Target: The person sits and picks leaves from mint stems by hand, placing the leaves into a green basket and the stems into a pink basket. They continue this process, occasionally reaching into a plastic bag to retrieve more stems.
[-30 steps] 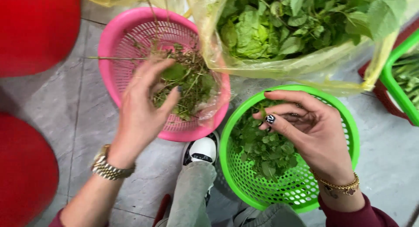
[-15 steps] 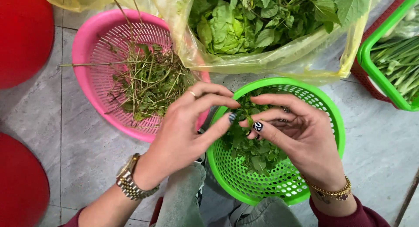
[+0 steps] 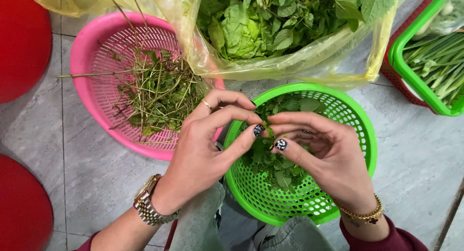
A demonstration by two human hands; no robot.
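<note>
Both hands meet over the green basket [image 3: 355, 123], the left hand [image 3: 205, 147] and right hand [image 3: 321, 154] pinching one small herb sprig [image 3: 267, 128] between fingertips, leaves directly below.

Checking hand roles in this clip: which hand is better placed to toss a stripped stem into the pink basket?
Left, probably. The left hand sits beside the pink basket of stems; the right hand hangs over the green basket.

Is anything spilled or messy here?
Nothing has spilled. Long bare stems poke out past the rim of the pink basket, and the yellow bag of greens sags onto both baskets. The left hand and right hand pinch a sprig over the green basket.
</note>
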